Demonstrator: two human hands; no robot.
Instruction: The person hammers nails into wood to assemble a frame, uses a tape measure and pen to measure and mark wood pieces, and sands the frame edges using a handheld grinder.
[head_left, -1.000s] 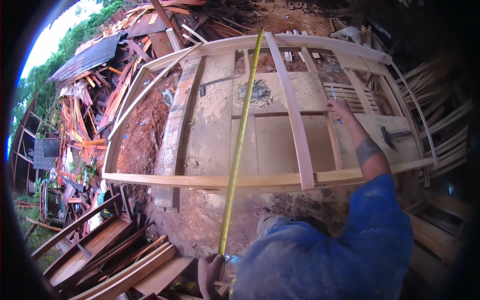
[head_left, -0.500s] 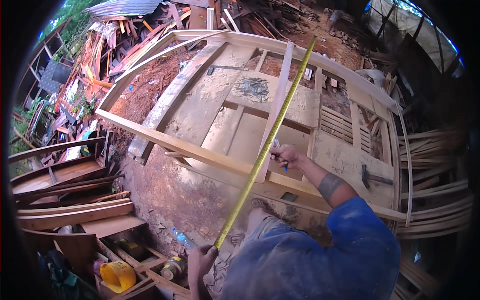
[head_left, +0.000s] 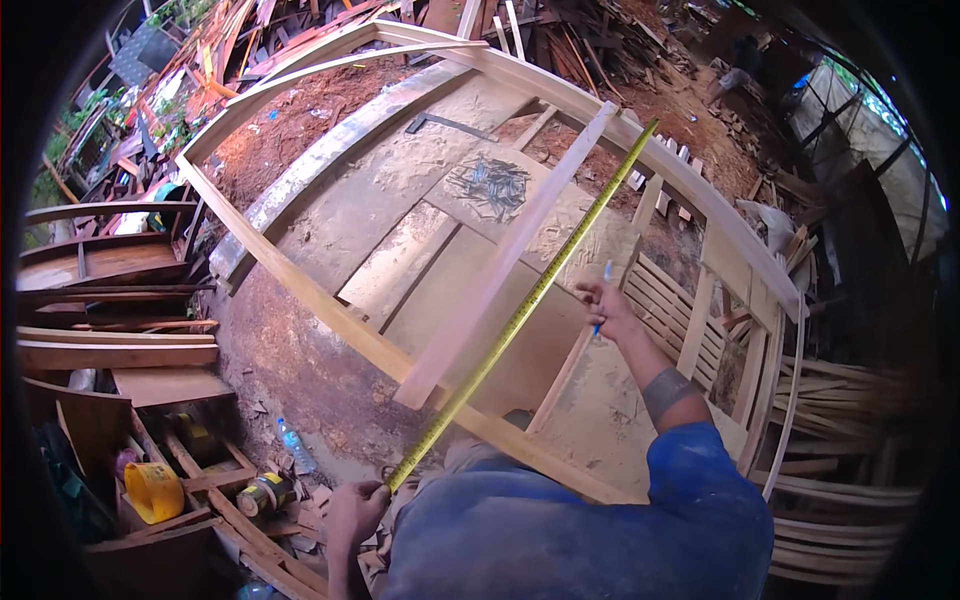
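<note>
Both hands are full: left hand closed on a yellow tape measure, right hand round a pen.

Straight yellow measuring tape aslant over wooden frame

Tape semi-gloss; frame smooth matt wood; nails @ 12 o'clk dull metal; bottle @ 8 clr plastic.
</note>
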